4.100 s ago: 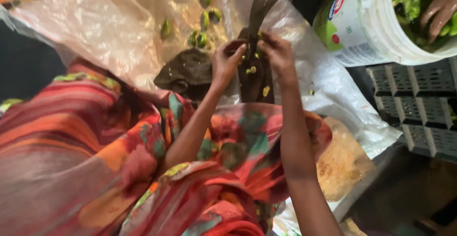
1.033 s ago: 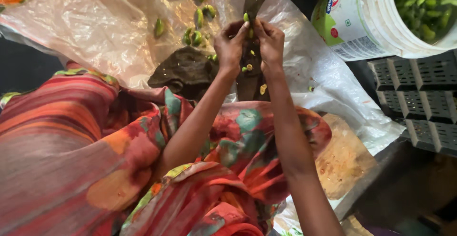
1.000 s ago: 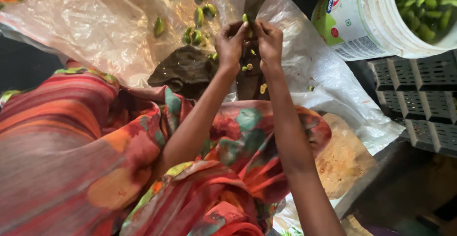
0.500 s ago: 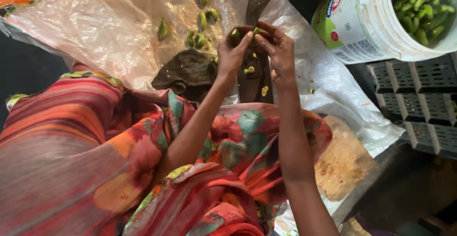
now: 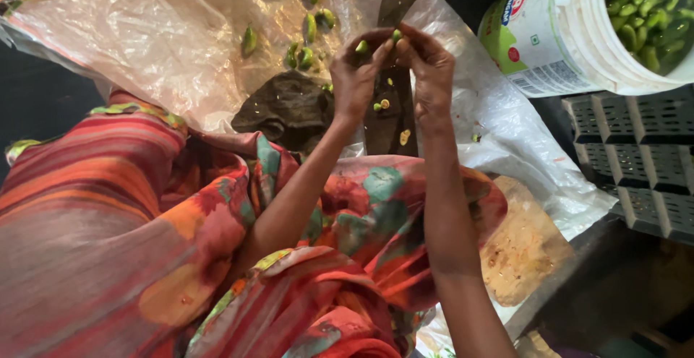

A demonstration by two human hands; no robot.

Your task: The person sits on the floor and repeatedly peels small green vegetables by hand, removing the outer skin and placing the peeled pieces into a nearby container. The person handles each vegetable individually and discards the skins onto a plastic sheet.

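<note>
Clearly small, light and firm, the pod (image 5: 361, 46) sits pinched between left hand (image 5: 356, 76) and right hand (image 5: 426, 65) over the sheet's (image 5: 144, 33) far edge, best gripped by fingertips near its ends

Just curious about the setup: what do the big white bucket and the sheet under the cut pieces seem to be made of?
White bucket: likely smooth moulded plastic, with a thick rolled rim and slight gloss. Sheet: thin translucent plastic film, judging by its crinkles and shine.

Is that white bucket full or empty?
Well filled, near its rim: green pods pile up inside the white bucket at the top right. Its bottom is out of view.
</note>
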